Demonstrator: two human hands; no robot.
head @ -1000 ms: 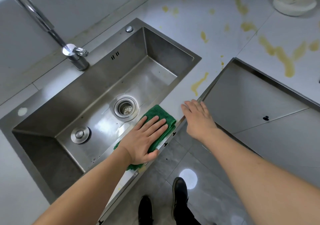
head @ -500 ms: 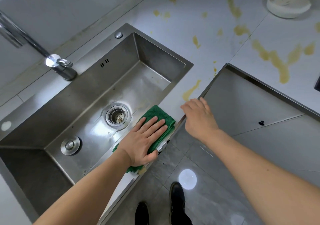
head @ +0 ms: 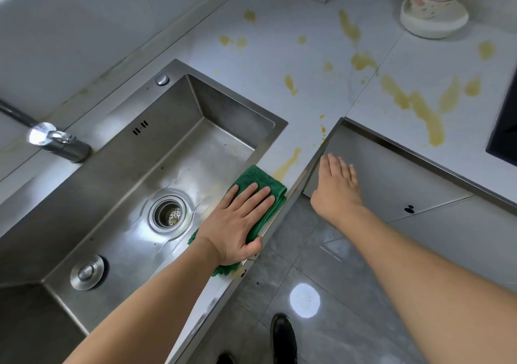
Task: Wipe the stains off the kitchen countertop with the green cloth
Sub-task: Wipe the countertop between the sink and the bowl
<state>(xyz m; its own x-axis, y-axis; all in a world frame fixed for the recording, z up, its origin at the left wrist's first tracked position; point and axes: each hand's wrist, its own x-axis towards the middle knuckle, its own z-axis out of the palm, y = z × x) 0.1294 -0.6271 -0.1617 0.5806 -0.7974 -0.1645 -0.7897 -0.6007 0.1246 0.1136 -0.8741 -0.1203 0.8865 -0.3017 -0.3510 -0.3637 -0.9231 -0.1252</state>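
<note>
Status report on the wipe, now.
Left hand flat on green cloth at sink's front rim. Right hand open, off the counter. Yellow stains ahead, unwiped. Nothing in the way.

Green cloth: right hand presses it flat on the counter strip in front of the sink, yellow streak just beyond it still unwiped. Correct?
Wrong hand. The head view shows the left hand pressing the green cloth flat on the counter strip in front of the sink; the right hand holds nothing, by the counter's inner corner. The yellow streak just beyond the cloth is indeed unwiped.
</note>
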